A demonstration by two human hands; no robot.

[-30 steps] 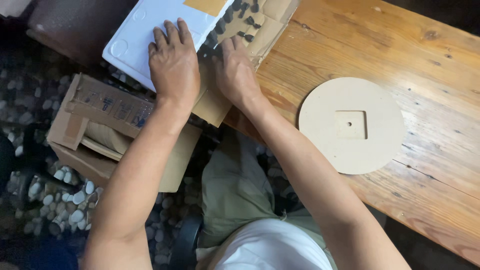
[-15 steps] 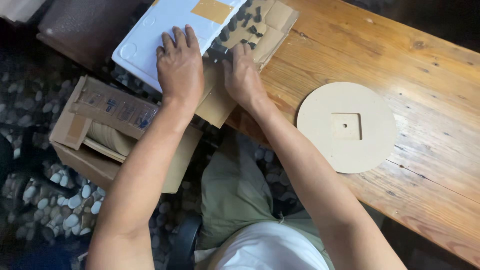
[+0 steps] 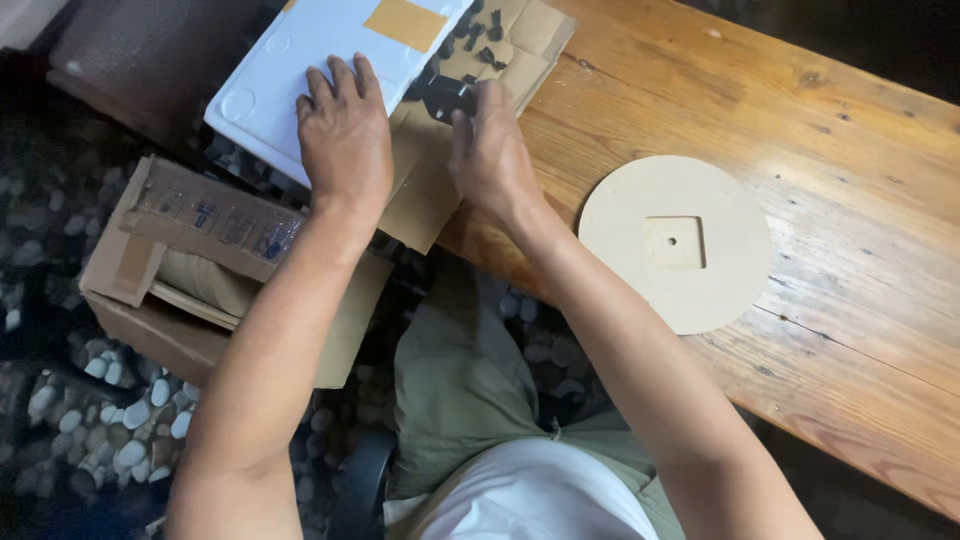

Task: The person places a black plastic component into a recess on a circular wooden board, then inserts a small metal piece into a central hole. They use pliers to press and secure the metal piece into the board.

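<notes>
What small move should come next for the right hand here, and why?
Probably lift the small black part clear of the cardboard. The right hand already has its fingers on that part, while the left hand lies flat on the white foam sheet, steadying it.

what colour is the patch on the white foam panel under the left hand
Tan, a plain yellowish-brown rectangular patch on the white foam panel, beyond the left hand. The head view shows it.

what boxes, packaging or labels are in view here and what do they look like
White foam slab: top left on the table edge, flat, under the left hand.
Tan tape patch: rectangle on the slab.
Flattened cardboard: brown, under the right hand.
Open cardboard box: on the pebbled floor, brown, with clear tape.
</notes>
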